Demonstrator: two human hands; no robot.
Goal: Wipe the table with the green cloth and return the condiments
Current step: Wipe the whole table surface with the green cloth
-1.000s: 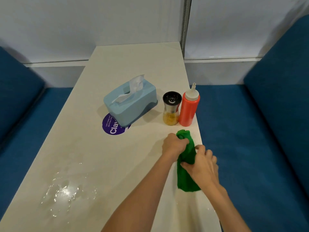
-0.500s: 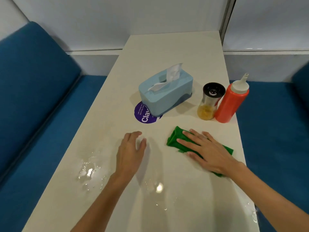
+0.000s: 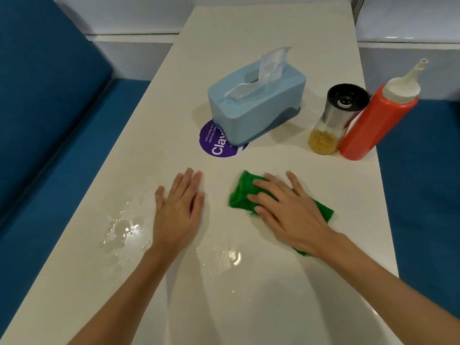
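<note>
My right fingers [image 3: 260, 198] lie straight and a little spread, pressing the green cloth [image 3: 239, 196] flat onto the table [image 3: 249, 46]; nothing is pinched or curled. The right hand [image 3: 291, 210] covers the middle of the bunched cloth, whose long axis runs on a diagonal from far-left to near-right, with an end showing past the hand on each side. My left fingers [image 3: 189, 181] are straight and close together, and the left hand [image 3: 179, 207] rests palm down on bare tabletop just beside the cloth, carrying nothing. The spilled water lies left of the cloth and nearer to me: a puddle [image 3: 122, 227] beyond the left hand and a smaller wet patch [image 3: 221, 257] between my forearms. As I judge it, the wipe must travel left and back toward me, and the left hand sits in that path. Beyond the right hand, at the table's right edge, stand the spice grinder [image 3: 333, 118] and red squeeze bottle [image 3: 373, 120], side by side and perhaps touching; neither shows a readable label. Farther in, a blue tissue box [image 3: 256, 105] half covers a purple sticker [image 3: 216, 143] reading "Clav" and "Let's keep our pantries clea", the rest hidden.
</note>
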